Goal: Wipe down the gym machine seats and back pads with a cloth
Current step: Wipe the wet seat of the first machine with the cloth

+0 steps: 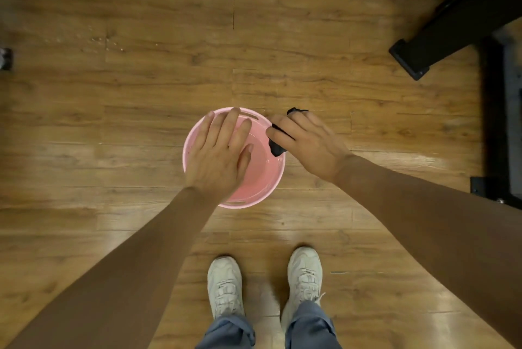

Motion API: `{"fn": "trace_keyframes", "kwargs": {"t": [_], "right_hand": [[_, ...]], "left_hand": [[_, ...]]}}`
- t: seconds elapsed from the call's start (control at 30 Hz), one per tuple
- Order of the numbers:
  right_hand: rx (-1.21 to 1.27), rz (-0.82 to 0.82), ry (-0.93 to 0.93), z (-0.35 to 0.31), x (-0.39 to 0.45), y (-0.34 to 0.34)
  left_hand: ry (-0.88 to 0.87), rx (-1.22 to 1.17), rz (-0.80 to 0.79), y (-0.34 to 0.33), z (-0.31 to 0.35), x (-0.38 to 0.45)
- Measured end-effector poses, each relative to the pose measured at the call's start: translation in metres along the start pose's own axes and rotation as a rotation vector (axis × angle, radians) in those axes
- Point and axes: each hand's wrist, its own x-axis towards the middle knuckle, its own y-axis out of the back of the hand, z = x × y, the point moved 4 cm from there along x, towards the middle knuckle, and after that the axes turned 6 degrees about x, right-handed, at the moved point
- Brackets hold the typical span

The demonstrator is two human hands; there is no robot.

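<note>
Head view, straight down onto wooden floor, planks running left to right. Pink basin on the floor near the middle, round, with slot handles at its far and near rim, a little clear water inside. Left hand spread flat above the basin's left half, palm down, fingers straight and slightly fanned toward the far rim, holding nothing; whether touching the rim or hovering, cannot tell. Right hand over the basin's right rim, fingers curled round a dark cloth, grip closed on it. Cloth bunched into a wad, long axis running roughly from near-left to far-right through the fist: one end poking out below the thumb and hanging over the inside of the basin's right edge, the other end peeking out past the knuckles on the far side. Both forearms bare, reaching in from the near corners. Two pale trainers side by side on the floor at the near edge, toes pointing toward the basin, blue-grey trouser cuffs above them. Black machine frame at the far right corner, one foot resting on the floor, a further black bar along the right edge
</note>
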Motion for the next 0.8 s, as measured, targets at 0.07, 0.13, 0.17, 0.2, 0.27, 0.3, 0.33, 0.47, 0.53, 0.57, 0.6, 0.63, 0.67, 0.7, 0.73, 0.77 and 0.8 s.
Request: {"fn": "trace_keyframes", "kwargs": {"t": [0.07, 0.13, 0.17, 0.2, 0.27, 0.3, 0.33, 0.47, 0.53, 0.57, 0.6, 0.63, 0.67, 0.7, 0.73, 0.77, 0.8], "right_hand": [[0.039, -0.009, -0.03, -0.008, 0.004, 0.028], [0.076, -0.014, -0.067, -0.018, 0.008, 0.058], [0.066, -0.013, -0.072, -0.023, 0.011, 0.075], [0.037, -0.008, -0.066, -0.029, 0.013, 0.092], [-0.029, 0.009, -0.05, -0.043, 0.018, 0.128], [-0.056, 0.026, -0.044, -0.05, 0.021, 0.146], [-0.085, 0.047, -0.039, -0.057, 0.023, 0.163], [-0.149, 0.151, -0.007, -0.093, 0.03, 0.229], [-0.162, 0.184, 0.018, -0.111, 0.032, 0.258], [-0.169, 0.198, 0.022, -0.118, 0.032, 0.272], [-0.176, 0.209, 0.026, -0.125, 0.031, 0.285], [-0.182, 0.211, 0.029, -0.132, 0.03, 0.297], [-0.189, 0.208, 0.033, -0.14, 0.028, 0.309], [-0.196, 0.205, 0.036, -0.146, 0.027, 0.318], [-0.204, 0.203, 0.041, -0.151, 0.026, 0.326], [-0.213, 0.196, 0.054, -0.159, 0.024, 0.335], [-0.221, 0.186, 0.068, -0.167, 0.022, 0.344]], "left_hand": [[-0.014, 0.008, 0.035, 0.03, -0.001, 0.0], [-0.031, 0.028, 0.07, 0.061, -0.002, -0.001], [-0.04, 0.036, 0.088, 0.078, -0.003, -0.002], [-0.045, 0.042, 0.103, 0.096, -0.005, -0.003], [-0.04, 0.045, 0.126, 0.131, -0.007, -0.007], [-0.033, 0.043, 0.142, 0.15, -0.008, -0.009], [-0.027, 0.037, 0.157, 0.167, -0.008, -0.011], [-0.007, 0.035, 0.212, 0.235, -0.011, -0.024], [0.005, 0.047, 0.245, 0.268, -0.014, -0.031], [0.013, 0.053, 0.259, 0.284, -0.015, -0.035], [0.022, 0.057, 0.272, 0.299, -0.017, -0.039], [0.031, 0.059, 0.281, 0.314, -0.019, -0.044], [0.041, 0.061, 0.289, 0.33, -0.02, -0.05], [0.048, 0.062, 0.294, 0.342, -0.021, -0.056], [0.059, 0.067, 0.298, 0.353, -0.022, -0.061], [0.07, 0.081, 0.301, 0.366, -0.022, -0.068], [0.084, 0.099, 0.3, 0.378, -0.021, -0.076]]}}
